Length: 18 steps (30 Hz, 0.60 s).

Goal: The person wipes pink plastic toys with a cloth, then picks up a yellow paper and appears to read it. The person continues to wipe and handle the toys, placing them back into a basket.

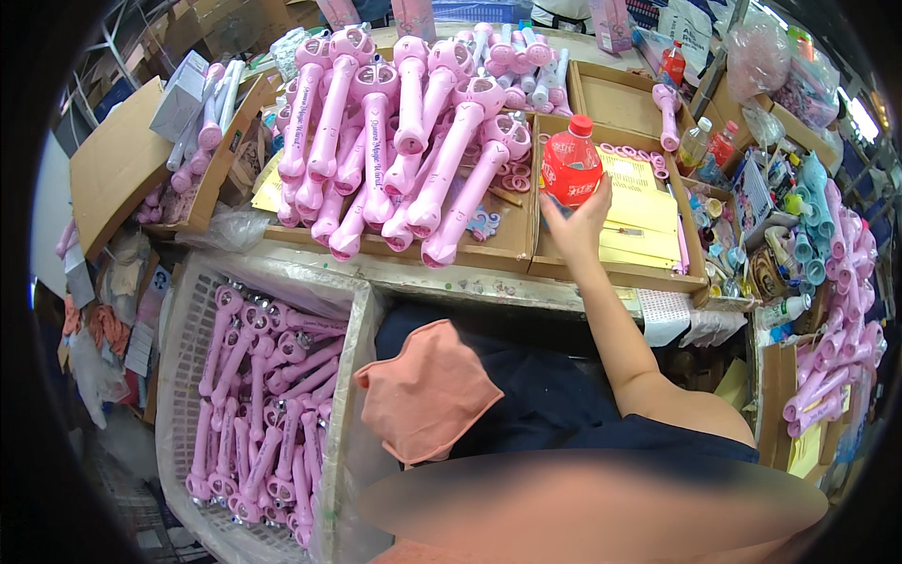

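My right hand point(580, 214) is closed round the lower part of a bottle point(571, 164) with a red cap and red label. It stands upright over a shallow cardboard tray point(554, 266), in front of yellow paper sheets point(634, 202). To the left of the bottle, many pink toy wands point(376, 141) lie heaped on the bench, partly over another cardboard tray. A salmon-coloured cloth point(432, 390) lies near my lap, over dark clothing. My left hand does not show anywhere.
A lined plastic crate point(178, 357) full of pink wands stands at the lower left. Small pink rings point(648, 160) lie in the tray's far side. Other bottles point(695, 141) stand at the right, near teal parts point(813, 226) and more pink parts point(836, 348).
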Motion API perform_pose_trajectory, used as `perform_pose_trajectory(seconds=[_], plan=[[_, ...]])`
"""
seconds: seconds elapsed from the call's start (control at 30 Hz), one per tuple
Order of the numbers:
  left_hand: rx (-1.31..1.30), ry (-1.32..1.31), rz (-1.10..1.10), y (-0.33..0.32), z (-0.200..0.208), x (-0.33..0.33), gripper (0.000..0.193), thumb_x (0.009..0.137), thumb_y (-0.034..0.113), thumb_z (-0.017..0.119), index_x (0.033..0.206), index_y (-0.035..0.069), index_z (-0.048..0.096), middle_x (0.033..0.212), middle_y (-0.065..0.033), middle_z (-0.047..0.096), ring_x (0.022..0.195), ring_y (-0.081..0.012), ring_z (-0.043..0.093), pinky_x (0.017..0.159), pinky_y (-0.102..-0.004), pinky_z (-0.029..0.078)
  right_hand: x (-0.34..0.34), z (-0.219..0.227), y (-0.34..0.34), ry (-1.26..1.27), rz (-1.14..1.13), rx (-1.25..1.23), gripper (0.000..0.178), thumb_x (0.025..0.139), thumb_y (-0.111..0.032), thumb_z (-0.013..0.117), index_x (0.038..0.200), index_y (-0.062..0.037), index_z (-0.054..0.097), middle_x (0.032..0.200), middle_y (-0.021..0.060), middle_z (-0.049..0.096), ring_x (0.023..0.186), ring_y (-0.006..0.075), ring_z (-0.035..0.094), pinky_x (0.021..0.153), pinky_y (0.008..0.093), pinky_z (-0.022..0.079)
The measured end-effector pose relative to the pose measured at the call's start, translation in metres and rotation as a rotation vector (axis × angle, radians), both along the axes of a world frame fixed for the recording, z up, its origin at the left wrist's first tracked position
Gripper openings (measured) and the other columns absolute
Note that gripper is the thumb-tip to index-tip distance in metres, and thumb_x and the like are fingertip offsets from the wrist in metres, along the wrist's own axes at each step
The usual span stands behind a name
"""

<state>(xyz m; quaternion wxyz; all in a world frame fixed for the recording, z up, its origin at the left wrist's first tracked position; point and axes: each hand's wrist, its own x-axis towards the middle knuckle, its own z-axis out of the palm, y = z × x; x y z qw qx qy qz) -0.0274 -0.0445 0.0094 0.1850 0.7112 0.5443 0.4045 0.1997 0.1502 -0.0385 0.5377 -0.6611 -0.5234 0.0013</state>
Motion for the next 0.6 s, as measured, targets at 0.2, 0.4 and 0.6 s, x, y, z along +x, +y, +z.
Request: perform_pose_trajectory(seconds=[0.2,0.4,0.6], plan=[[0.100,0.527,-0.056,0.007,0.025,0.032,0.043,0.065,0.024,0.078,0.099,0.008,0.058,0.097,-0.0059,0.059,0.094,-0.0154,0.057,0.078,-0.0285,0.047,-0.025,0.015,-0.112,-0.311,1.236,-0.109,0.052,0.079,-0.032,0.073,0.120,-0.0053,0.056,0.125,0.0207,0.052,0.117,0.0345,0.052,0.097,0.0415,0.043],[-0.777,-1.822,-0.301,-0.010,-0.043,0.044,0.050,0.090,0.037,0.055,0.125,0.002,0.054,0.131,-0.0182,0.051,0.122,-0.0327,0.047,0.103,-0.0433,0.038,0.001,0.028,-0.087,0.403,1.052,-0.241,0.023,0.087,-0.006,0.052,0.107,-0.0046,0.064,0.104,0.0076,0.066,0.092,0.0193,0.063,0.081,0.0323,0.051],[-0.844,-1.514,-0.061,-0.025,-0.076,0.038,0.036,0.100,0.026,0.049,0.128,0.004,0.048,0.130,-0.0141,0.053,0.120,-0.0272,0.053,0.102,-0.0391,0.041,0.015,0.043,-0.074,0.686,1.009,-0.182,0.029,0.096,-0.010,0.051,0.124,-0.0004,0.054,0.109,0.0074,0.063,0.090,0.0113,0.060,0.079,0.0231,0.047]])
